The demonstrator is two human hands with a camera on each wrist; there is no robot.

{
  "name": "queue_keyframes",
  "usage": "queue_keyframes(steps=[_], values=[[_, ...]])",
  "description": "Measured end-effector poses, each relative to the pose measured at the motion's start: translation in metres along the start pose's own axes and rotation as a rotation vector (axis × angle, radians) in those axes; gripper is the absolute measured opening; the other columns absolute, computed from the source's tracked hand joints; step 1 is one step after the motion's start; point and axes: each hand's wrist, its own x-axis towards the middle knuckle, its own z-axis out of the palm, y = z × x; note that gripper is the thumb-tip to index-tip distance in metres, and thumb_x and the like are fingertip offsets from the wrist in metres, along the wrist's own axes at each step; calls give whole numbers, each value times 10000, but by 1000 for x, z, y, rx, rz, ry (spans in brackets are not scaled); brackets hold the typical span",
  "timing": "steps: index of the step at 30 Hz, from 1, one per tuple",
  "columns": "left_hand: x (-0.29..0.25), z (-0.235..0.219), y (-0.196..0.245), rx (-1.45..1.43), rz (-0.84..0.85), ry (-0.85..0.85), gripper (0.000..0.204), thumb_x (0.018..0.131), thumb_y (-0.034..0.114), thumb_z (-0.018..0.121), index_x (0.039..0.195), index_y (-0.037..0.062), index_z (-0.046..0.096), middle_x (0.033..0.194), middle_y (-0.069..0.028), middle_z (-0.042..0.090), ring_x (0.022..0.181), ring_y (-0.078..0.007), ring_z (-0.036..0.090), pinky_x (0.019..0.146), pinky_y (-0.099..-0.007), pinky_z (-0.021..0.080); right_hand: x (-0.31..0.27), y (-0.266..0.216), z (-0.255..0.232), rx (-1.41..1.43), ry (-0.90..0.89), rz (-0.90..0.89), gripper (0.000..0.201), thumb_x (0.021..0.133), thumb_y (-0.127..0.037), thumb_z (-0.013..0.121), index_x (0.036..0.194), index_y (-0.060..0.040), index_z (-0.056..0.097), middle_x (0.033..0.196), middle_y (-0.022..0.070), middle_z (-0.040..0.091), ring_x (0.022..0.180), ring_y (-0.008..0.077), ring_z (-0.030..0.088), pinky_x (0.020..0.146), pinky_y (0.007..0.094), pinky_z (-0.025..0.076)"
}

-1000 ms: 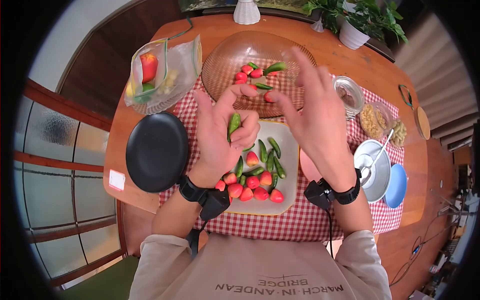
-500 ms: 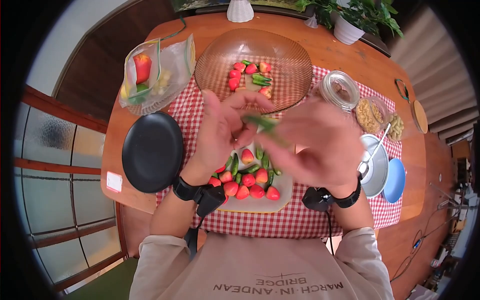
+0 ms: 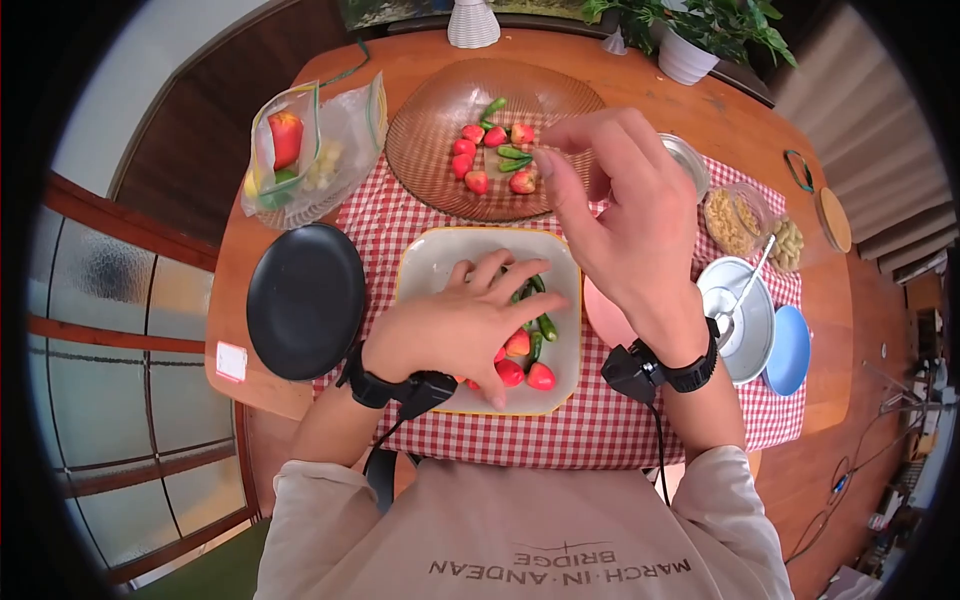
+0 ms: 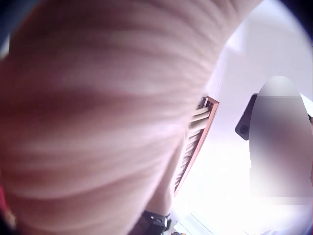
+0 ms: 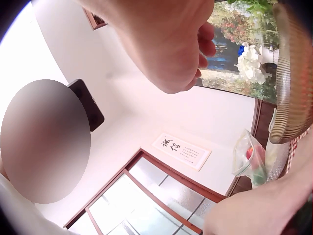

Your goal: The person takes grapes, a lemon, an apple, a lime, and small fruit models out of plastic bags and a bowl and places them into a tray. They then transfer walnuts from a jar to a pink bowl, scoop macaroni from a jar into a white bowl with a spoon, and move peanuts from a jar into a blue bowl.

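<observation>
In the head view my left hand (image 3: 455, 325) reaches down over the white tray (image 3: 425, 250) with a yellow rim, its fingers spread and extended. Beneath and beside the fingers lie small red apple-like fruits (image 3: 541, 377) and green chili peppers (image 3: 547, 328), partly hidden by the hand. My right hand (image 3: 635, 215) is raised at the near right side of the ribbed amber glass bowl (image 3: 420, 150), fingers loosely bent, nothing visible between thumb and forefinger. Inside that bowl, red fruits (image 3: 476, 182) and green peppers (image 3: 513, 164) are set out, one pepper (image 3: 493, 107) towards the back.
Left of the tray sits a black oval plate (image 3: 306, 302), with a clear zip bag of fruit (image 3: 285, 140) behind it. To the right are a glass jar (image 3: 690, 165), a container of yellowish pieces (image 3: 733, 220), a bowl with a spoon (image 3: 745, 345) and a blue plate (image 3: 790, 355).
A green pepper passed from my left hand to the right, and one now lies at the back of the glass bowl. The left hand has come down over the tray.
</observation>
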Motion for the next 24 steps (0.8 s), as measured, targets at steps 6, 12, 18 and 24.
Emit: queue_keyframes(steps=[6, 12, 18, 24], values=[[6, -2, -5, 21, -82, -101, 872, 645, 369, 891, 1412, 158, 533, 1513, -198, 375, 1428, -420, 289, 1115, -583, 329, -23, 4, 6, 59, -274, 86, 119, 869, -182, 728, 855, -70, 689, 787, 74, 654, 641, 283, 664, 545, 393, 514], [6, 24, -25, 19, 51, 240, 539, 682, 199, 810, 1184, 130, 626, 1272, -131, 518, 1214, -341, 508, 926, -504, 472, -42, 8, -1, 54, -376, 74, 141, 873, -196, 713, 834, -63, 685, 744, 89, 655, 646, 298, 656, 570, 411, 518], [15, 20, -38, 66, 9, 239, 398, 734, 123, 739, 1099, 13, 626, 1146, -134, 576, 1094, -322, 607, 884, -426, 529, -65, 17, -7, 77, -640, -67, 138, 832, -198, 722, 836, -69, 674, 757, 72, 639, 717, 278, 649, 630, 409, 521], [-4, -16, -44, -96, 42, 96, 569, 698, 189, 809, 1198, 10, 603, 1208, -122, 553, 1170, -327, 543, 1007, -452, 463, -72, -2, -16, 260, -798, -57, 464, 762, -335, 825, 1121, -86, 670, 1171, 106, 618, 1121, 324, 588, 947, 435, 501]])
